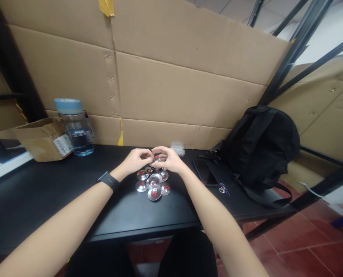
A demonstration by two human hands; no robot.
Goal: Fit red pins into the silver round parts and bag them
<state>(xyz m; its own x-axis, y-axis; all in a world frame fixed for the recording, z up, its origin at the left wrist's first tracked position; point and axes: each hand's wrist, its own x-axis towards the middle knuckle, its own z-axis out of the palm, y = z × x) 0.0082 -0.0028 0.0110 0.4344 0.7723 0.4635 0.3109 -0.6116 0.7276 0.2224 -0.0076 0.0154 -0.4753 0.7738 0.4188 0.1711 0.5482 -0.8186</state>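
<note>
Several finger cymbals (154, 193), shiny round metal discs with red at their middles, lie in an overlapping pile on the black table (125, 219). At the pile's far end, my left hand (138, 159), with a dark watch on its wrist, is closed in a pinch on a cymbal seen nearly edge-on. My right hand (168, 158) meets it from the other side, its fingers curled round the same cymbal. Fingers hide most of the held piece, and a bit of red shows between the hands.
Left at the back stand a blue-lidded water bottle (80, 134) and an open cardboard box (46, 142). A clear plastic item (177, 148) lies behind my right hand. Rightward are a phone (206, 173), a small key ring (223, 189) and a black backpack (263, 146). Cardboard (174, 88) walls the back.
</note>
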